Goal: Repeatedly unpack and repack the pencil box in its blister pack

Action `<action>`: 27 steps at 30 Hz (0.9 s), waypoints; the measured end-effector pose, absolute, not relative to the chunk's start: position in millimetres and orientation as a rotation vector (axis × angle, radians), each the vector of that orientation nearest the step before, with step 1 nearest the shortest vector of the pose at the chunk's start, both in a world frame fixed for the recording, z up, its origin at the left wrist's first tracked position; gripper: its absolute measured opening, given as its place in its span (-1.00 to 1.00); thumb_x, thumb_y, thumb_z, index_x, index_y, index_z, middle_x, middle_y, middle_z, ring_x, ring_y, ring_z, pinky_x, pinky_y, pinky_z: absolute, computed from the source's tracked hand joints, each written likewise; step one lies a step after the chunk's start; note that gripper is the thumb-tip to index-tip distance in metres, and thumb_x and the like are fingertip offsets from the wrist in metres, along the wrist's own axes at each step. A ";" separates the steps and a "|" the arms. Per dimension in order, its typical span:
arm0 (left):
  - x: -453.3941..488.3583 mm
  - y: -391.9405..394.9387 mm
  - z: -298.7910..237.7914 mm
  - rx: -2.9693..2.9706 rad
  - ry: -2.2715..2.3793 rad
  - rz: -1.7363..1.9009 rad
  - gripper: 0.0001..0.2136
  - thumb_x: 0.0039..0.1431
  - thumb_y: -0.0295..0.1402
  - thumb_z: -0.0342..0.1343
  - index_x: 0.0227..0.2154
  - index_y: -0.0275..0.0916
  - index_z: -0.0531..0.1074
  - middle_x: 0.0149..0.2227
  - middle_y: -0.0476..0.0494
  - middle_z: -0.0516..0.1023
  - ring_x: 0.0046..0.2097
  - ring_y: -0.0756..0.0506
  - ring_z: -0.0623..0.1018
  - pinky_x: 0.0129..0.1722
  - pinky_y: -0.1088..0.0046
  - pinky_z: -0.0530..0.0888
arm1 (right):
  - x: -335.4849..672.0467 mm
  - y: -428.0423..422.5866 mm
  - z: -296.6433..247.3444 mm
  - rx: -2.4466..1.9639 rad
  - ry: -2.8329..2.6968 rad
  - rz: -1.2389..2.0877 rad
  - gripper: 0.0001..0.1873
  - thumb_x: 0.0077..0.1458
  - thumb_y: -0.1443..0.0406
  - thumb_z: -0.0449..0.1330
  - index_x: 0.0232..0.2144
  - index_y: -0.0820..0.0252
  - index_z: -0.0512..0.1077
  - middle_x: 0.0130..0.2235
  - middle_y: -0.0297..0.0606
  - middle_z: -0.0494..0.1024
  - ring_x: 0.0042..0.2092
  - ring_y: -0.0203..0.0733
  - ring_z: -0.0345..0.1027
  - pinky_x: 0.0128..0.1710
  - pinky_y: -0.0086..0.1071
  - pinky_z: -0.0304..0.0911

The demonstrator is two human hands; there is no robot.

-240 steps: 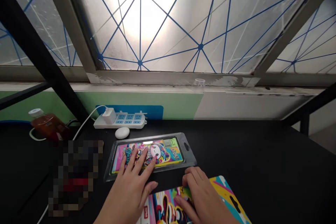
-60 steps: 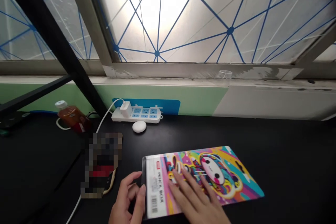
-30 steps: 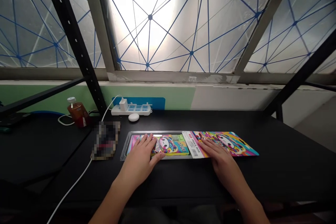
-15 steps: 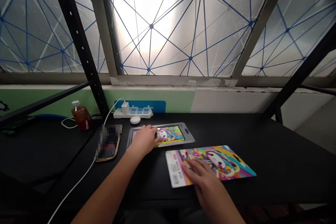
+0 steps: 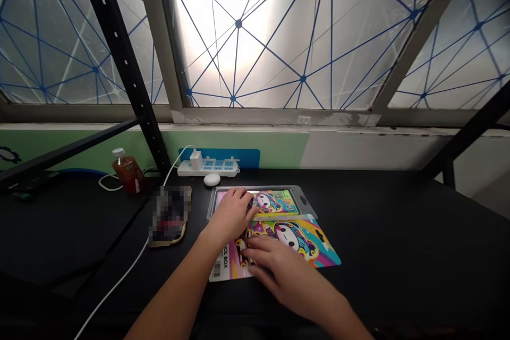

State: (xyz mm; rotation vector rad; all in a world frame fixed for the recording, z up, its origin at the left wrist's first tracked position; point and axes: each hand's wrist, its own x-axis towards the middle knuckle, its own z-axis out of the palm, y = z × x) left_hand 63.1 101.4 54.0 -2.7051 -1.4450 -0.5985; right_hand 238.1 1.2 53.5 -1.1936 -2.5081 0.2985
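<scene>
A clear plastic blister shell with a colourful cartoon pencil box in it lies on the black desk. My left hand rests over its left part, fingers stretched out. Nearer to me lies a bright printed backing card with a cartoon face, a barcode and lettering that reads in part "CIL BOX". My right hand lies on this card, its fingers spread. The card's far edge meets the near edge of the shell; whether they overlap is partly hidden by my left hand.
Left of the shell lies a phone, its screen blurred, with a white cable beside it. Behind stand a white power strip and a small white rounded case. A bottle of reddish drink stands by the black metal post.
My right hand has slid the backing card left, up against the plastic shell. My left hand stays on the shell. The view has shifted slightly.
</scene>
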 end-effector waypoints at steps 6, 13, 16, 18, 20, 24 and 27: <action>64.2 102.0 54.3 -2.710 -1.464 -0.615 -0.68 0.39 -0.23 0.20 0.12 -0.20 0.45 0.15 -0.22 0.51 0.06 -0.21 0.58 0.02 0.06 0.56 | 296.4 78.9 83.8 -1.452 -2.461 0.142 -0.72 0.38 0.26 0.09 -0.06 0.14 0.59 -0.07 -0.09 0.63 -0.06 0.02 0.54 -0.04 -0.17 0.41; 64.6 102.2 56.2 -2.715 -1.511 -0.596 -0.70 0.39 -0.22 0.20 0.10 -0.19 0.46 0.15 -0.22 0.51 0.06 -0.21 0.58 0.04 0.06 0.56 | 320.3 148.9 93.2 -1.482 -2.644 0.220 -0.59 0.04 0.11 0.42 -0.06 0.08 0.60 -0.11 -0.17 0.58 -0.12 -0.02 0.55 -0.19 -0.32 0.42; 66.8 102.0 56.5 -2.721 -1.519 -0.585 -0.70 0.39 -0.21 0.20 0.09 -0.20 0.46 0.15 -0.22 0.51 0.08 -0.22 0.57 0.05 0.05 0.54 | 317.9 157.0 91.6 -1.481 -2.680 0.223 -0.56 -0.07 0.06 0.48 -0.13 0.06 0.61 -0.14 -0.19 0.56 -0.13 0.00 0.54 -0.21 -0.30 0.42; 67.1 101.9 57.4 -2.713 -1.531 -0.584 -0.69 0.38 -0.21 0.20 0.10 -0.20 0.46 0.16 -0.22 0.50 0.10 -0.24 0.56 0.08 0.03 0.53 | 316.5 159.3 90.6 -1.482 -2.682 0.193 -0.56 -0.14 0.05 0.53 -0.21 0.06 0.60 -0.15 -0.20 0.54 -0.10 0.03 0.52 -0.17 -0.26 0.42; 63.9 102.8 58.6 -2.688 -1.555 -0.593 -0.66 0.37 -0.19 0.21 0.12 -0.19 0.45 0.17 -0.22 0.50 0.14 -0.26 0.53 0.12 -0.03 0.48 | 315.7 158.3 89.9 -1.477 -2.666 0.143 -0.54 -0.21 0.07 0.57 -0.26 0.08 0.57 -0.15 -0.20 0.54 -0.08 0.05 0.49 -0.13 -0.22 0.42; 45.9 109.9 62.5 -2.552 -1.677 -0.653 -0.58 0.35 -0.13 0.22 0.17 -0.19 0.42 0.17 -0.24 0.50 0.20 -0.31 0.48 0.20 -0.15 0.37 | 315.0 144.6 85.6 -1.438 -2.576 0.007 -0.46 -0.26 0.11 0.61 -0.28 0.12 0.47 -0.12 -0.18 0.54 -0.06 0.07 0.46 -0.03 -0.09 0.40; 33.1 114.0 71.7 -2.480 -1.707 -0.721 -0.64 0.28 -0.13 0.30 0.03 -0.19 0.50 0.02 -0.18 0.59 0.07 -0.29 0.56 0.15 -0.14 0.41 | 314.4 129.4 80.5 -1.354 -2.494 -0.085 -0.58 -0.09 0.21 0.54 -0.28 0.09 0.41 -0.17 -0.27 0.57 -0.12 -0.03 0.50 0.17 0.05 0.27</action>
